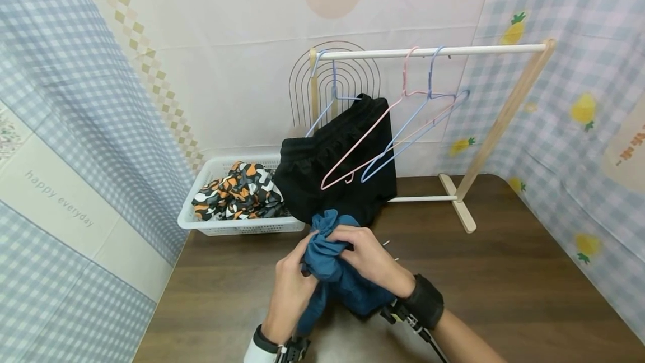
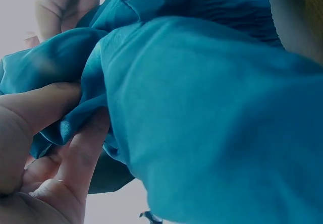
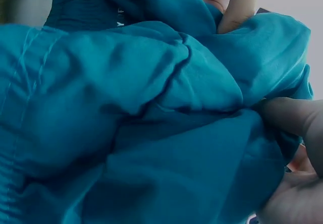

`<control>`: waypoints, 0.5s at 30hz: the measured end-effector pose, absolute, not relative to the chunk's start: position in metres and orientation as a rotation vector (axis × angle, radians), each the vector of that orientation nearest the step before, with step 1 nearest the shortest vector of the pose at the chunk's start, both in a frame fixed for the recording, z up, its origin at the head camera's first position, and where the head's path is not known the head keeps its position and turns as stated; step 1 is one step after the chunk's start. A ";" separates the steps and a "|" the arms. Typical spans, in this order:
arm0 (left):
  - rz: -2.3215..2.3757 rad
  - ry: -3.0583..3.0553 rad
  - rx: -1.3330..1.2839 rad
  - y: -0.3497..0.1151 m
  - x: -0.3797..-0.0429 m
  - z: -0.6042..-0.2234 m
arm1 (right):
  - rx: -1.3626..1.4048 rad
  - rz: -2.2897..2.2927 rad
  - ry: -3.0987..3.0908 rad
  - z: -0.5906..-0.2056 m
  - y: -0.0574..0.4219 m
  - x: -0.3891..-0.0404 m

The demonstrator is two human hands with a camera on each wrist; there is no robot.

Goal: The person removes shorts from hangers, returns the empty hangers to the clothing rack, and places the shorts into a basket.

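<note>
A crumpled pair of blue shorts (image 1: 347, 279) is held up in front of me over the table. My left hand (image 1: 289, 293) pinches a bunch of the cloth between thumb and fingers; the left wrist view shows this grip (image 2: 75, 158) closely. On the other side, my right hand (image 1: 370, 256) grips the gathered fabric near its top, its thumb pressed into a fold in the right wrist view (image 3: 290, 115). A gathered elastic waistband (image 3: 75, 4) with small white lettering shows there. Some fingertips are hidden by cloth.
Black shorts (image 1: 347, 167) hang on a blue hanger (image 1: 322, 116) from the rack's white bar (image 1: 478, 49). A pink hanger (image 1: 360, 153) and another blue hanger (image 1: 403, 142) hang beside them. The white basket (image 1: 252, 229) at left holds a patterned orange, black and white garment (image 1: 242, 192).
</note>
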State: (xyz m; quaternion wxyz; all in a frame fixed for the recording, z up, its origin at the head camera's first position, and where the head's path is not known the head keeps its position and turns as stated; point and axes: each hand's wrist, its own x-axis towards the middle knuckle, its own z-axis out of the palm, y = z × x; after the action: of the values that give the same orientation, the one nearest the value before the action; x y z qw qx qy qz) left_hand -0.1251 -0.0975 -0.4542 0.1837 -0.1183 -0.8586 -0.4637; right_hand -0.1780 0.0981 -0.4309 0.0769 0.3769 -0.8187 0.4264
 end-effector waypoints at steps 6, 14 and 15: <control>-1.325 -2.413 -0.308 -0.102 -0.124 -0.453 | 1.131 1.301 -2.418 -0.430 0.091 -0.177; -1.341 -2.370 -0.315 -0.109 -0.121 -0.452 | 1.130 1.376 -2.362 -0.427 0.082 -0.177; -1.336 -2.367 -0.318 -0.110 -0.121 -0.452 | 1.131 1.389 -2.354 -0.426 0.081 -0.177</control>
State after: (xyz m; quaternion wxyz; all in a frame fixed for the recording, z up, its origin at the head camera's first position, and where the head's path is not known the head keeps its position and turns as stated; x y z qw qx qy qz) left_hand -0.1209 -0.1096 -0.4516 0.2013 -0.1139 -0.8473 -0.4781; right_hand -0.1770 0.0811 -0.4261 0.0919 0.3807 -0.7925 0.4676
